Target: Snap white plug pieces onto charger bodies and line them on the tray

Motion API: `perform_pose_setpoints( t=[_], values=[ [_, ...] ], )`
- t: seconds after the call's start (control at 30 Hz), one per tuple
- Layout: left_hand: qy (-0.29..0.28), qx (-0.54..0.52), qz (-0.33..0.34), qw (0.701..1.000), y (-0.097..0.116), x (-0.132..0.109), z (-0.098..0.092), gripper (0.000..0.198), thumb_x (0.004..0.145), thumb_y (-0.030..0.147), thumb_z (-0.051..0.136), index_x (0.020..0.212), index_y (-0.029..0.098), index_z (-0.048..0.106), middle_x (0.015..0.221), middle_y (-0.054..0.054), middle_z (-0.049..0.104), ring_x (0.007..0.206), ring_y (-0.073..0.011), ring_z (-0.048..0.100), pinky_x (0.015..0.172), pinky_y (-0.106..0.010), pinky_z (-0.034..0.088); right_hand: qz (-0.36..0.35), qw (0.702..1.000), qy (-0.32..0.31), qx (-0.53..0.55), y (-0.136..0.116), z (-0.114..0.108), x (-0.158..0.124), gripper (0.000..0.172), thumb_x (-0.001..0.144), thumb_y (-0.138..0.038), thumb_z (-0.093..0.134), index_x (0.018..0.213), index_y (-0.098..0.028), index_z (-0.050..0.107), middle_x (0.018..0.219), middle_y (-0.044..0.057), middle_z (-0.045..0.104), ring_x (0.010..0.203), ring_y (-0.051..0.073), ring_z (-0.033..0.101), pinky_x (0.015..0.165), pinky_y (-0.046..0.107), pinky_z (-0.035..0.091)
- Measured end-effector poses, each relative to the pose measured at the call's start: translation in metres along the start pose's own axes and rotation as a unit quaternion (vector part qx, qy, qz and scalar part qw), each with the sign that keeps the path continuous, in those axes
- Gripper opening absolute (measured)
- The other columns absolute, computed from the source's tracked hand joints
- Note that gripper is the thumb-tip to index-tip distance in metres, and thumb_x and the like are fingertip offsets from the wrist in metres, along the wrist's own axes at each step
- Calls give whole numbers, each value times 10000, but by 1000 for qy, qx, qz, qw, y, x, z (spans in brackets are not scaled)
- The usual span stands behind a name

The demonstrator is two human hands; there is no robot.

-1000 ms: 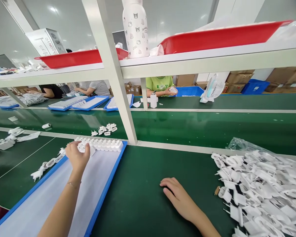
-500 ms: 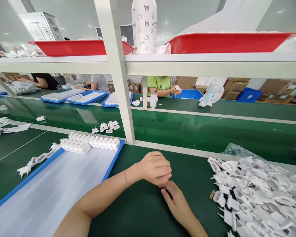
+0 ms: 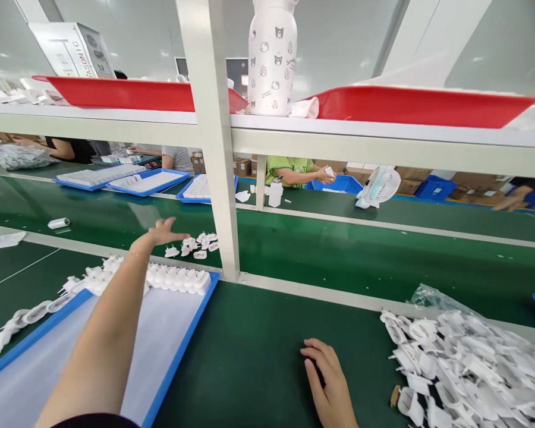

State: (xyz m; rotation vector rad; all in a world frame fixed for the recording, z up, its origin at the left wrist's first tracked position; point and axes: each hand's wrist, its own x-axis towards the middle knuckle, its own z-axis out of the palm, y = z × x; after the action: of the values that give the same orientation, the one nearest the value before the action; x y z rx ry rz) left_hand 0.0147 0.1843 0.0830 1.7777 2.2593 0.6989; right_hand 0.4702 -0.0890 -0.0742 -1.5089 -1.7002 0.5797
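My left hand (image 3: 160, 233) is stretched far forward over the green belt, fingers spread, empty, just left of a small cluster of white plug parts (image 3: 195, 246). Below my forearm lies a blue-rimmed tray (image 3: 185, 351) with a row of white adapters (image 3: 178, 278) along its far edge. Near the front edge my right hand (image 3: 330, 383) rests flat on the green mat, fingers loosely together and holding nothing. To its right spreads a big pile of white plug parts (image 3: 468, 368).
A white frame post (image 3: 214, 154) rises right of my left hand. The shelf above carries red trays (image 3: 410, 106) and a white bottle (image 3: 271, 56). Other workers sit across the line beside blue trays (image 3: 147, 181) and a small fan (image 3: 378, 185). Loose white parts (image 3: 31, 312) lie left of the tray.
My left hand left my right hand and swung forward and left, over the tray to the belt. The right hand stayed on the mat. The view tilted slightly down.
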Motion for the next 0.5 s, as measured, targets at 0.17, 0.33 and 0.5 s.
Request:
perform_pose_setpoints(
  t=[0.17, 0.33, 0.5],
  values=[
    [-121, 24, -48, 991, 14, 23, 57, 605, 318, 448, 867, 657, 117, 491, 847, -135, 591, 954, -347, 534, 663, -414, 473, 45, 999, 14, 5, 6, 3, 4, 257, 915, -438, 411, 977, -323, 632, 1161, 76, 587, 1071, 284, 558, 824, 408, 540],
    [-162, 23, -47, 985, 28, 32, 96, 635, 228, 312, 878, 717, 84, 544, 821, -113, 598, 855, -318, 556, 637, -420, 469, 84, 995, 44, 21, 0, 6, 5, 280, 908, -471, 414, 945, -309, 639, 1173, 76, 576, 1103, 282, 532, 840, 382, 524],
    [-146, 24, -42, 988, 31, 35, 117, 416, 372, 153, 794, 692, 56, 547, 1071, -222, 573, 757, -216, 557, 571, -321, 459, 90, 995, 50, 15, -7, 6, 6, 310, 909, -487, 408, 905, -271, 630, 1160, 82, 571, 1097, 262, 533, 849, 349, 508]
  ],
)
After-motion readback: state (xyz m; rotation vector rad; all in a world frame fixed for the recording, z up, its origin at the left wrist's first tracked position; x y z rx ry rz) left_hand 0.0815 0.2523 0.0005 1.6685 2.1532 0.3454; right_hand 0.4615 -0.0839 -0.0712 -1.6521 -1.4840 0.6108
